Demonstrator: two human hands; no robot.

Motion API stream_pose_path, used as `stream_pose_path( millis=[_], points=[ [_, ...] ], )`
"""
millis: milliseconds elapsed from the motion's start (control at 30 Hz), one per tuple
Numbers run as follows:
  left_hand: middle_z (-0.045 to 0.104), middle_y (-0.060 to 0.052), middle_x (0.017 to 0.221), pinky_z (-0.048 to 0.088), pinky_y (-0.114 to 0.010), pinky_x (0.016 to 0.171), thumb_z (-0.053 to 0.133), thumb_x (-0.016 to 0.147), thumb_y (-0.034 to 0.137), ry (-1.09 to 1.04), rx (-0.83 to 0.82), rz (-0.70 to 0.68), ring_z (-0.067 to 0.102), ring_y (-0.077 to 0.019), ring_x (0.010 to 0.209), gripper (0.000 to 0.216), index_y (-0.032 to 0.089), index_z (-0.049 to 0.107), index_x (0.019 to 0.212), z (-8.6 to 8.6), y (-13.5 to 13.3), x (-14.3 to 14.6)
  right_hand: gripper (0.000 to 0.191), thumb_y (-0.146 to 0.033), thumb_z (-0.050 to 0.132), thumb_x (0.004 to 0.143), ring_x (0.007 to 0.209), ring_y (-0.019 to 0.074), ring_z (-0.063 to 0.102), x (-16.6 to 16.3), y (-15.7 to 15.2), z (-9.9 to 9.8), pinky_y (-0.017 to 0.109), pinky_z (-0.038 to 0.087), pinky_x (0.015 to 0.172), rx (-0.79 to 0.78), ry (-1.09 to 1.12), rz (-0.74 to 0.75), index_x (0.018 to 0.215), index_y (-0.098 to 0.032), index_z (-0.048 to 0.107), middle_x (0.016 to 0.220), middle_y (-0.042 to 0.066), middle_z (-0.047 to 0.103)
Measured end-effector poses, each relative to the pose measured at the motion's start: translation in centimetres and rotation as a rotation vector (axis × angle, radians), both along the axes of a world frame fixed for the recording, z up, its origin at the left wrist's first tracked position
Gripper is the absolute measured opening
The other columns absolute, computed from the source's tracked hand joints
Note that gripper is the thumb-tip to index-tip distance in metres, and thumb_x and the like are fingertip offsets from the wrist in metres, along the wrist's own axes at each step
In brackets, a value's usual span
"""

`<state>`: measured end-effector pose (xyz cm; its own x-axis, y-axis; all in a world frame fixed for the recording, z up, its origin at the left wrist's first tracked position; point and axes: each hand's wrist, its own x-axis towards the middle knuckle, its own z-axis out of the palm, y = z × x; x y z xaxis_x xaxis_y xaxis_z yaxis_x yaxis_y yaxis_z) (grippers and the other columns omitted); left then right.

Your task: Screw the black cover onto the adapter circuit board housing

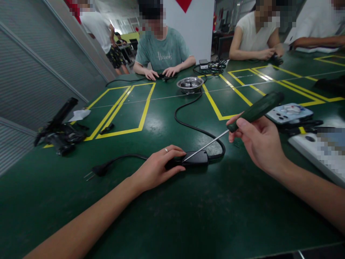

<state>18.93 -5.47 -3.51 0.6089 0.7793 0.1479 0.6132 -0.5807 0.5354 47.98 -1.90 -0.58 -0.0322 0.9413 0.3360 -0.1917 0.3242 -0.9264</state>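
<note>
My left hand (pixel 157 167), a ring on one finger, grips the left end of a small black box (pixel 198 158) with cords at both ends, lying on the green table. In my right hand (pixel 260 142) is a screwdriver (pixel 256 109) with a dark green handle. Its thin metal shaft slants down to the left, and the tip meets the top of the box near my left fingertips. Whether it sits in a screw I cannot tell. A two-pin plug (pixel 99 170) lies left of my left hand on the box's cord. From the right end, the other cord (pixel 188 125) curls away across the table.
A metal bowl (pixel 190 85) with small parts stands further back. Black gear (pixel 60 131) lies at the left. A phone (pixel 290 113) and a white device (pixel 320 149) lie by my right forearm. Co-workers sit across the table, one person (pixel 164 50) with both hands on a black object.
</note>
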Motion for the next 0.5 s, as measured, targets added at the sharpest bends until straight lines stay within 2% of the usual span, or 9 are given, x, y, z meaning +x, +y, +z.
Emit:
stream_pose_path(
  millis=[67,133,267,333,500],
  points=[
    [0.055,-0.009,0.127,0.05,-0.038,0.093,0.06,0.092,0.034,0.0,0.0,-0.002,0.057,-0.0211,0.111,0.036,0.023,0.051,0.126,-0.06,0.0,0.0,0.01,-0.031,0.068,0.084,0.067,0.0131,0.06,-0.11,0.01,-0.01,0.029,0.052,0.057,0.008,-0.011,-0.012,0.084,-0.021,0.066,0.088,0.003,0.065],
    [0.055,-0.009,0.127,0.049,-0.038,0.094,0.06,0.092,0.034,0.001,-0.003,-0.003,0.057,-0.0209,0.111,0.037,0.023,0.051,0.126,-0.06,0.02,0.0,0.011,-0.032,0.069,0.083,0.068,0.0135,0.06,-0.21,-0.04,0.04,0.029,0.053,0.057,-0.006,0.024,-0.008,0.085,-0.023,0.063,0.087,0.002,0.066],
    [0.055,-0.008,0.126,0.049,-0.036,0.094,0.06,0.092,0.035,-0.002,-0.004,0.0,0.057,-0.02,0.111,0.037,0.023,0.051,0.125,-0.13,0.09,-0.02,0.022,-0.032,0.061,0.086,0.067,0.0152,0.062,-0.23,-0.22,0.25,0.032,0.052,0.056,-0.048,0.14,0.083,0.108,-0.028,0.059,0.092,0.001,0.068],
    [0.055,-0.007,0.126,0.049,-0.035,0.093,0.061,0.092,0.034,-0.001,-0.003,0.002,0.057,-0.0195,0.11,0.036,0.024,0.051,0.125,-0.19,0.1,-0.04,0.027,-0.03,0.058,0.086,0.066,0.0154,0.062,-0.16,-0.25,0.35,0.033,0.052,0.058,-0.047,0.155,0.118,0.113,-0.027,0.058,0.094,0.002,0.068],
    [0.055,-0.007,0.126,0.048,-0.035,0.095,0.061,0.092,0.033,-0.013,-0.004,-0.004,0.056,-0.0193,0.112,0.036,0.024,0.051,0.125,-0.09,0.05,0.0,0.016,-0.029,0.068,0.082,0.067,0.0142,0.061,-0.27,-0.37,0.5,0.03,0.052,0.056,-0.005,0.076,-0.017,0.095,-0.022,0.06,0.092,0.003,0.066]
  ],
)
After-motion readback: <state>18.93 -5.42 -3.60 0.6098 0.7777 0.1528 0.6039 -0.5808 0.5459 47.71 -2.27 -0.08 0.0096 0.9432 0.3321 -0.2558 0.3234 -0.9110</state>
